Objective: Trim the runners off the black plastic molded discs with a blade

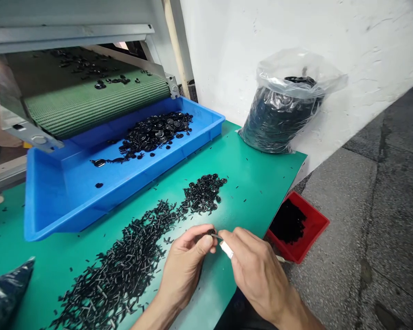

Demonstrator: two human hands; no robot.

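Note:
My left hand (pixel 187 259) pinches a small round black plastic part (pixel 210 232) between thumb and fingers, just above the green tabletop. Facing it, my right hand (pixel 256 266) grips a small knife-like tool (pixel 226 250) with a white handle or wrapping. Its thin metal tip meets the edge of the black part; the rest of the tool is hidden in my fingers. Left of my hands spreads a long pile of short black plastic sticks and crosses (pixel 124 256). Beyond my fingertips lies a smaller heap of black round parts (pixel 203 192).
A blue tray (pixel 75 178) holding black parts stands under the end of a green conveyor belt (pixel 99 103). One filled plastic bag (pixel 278 114) leans on the wall; another dark bag (pixel 7 293) lies at lower left. A red bin (pixel 313 229) sits right, below the table edge.

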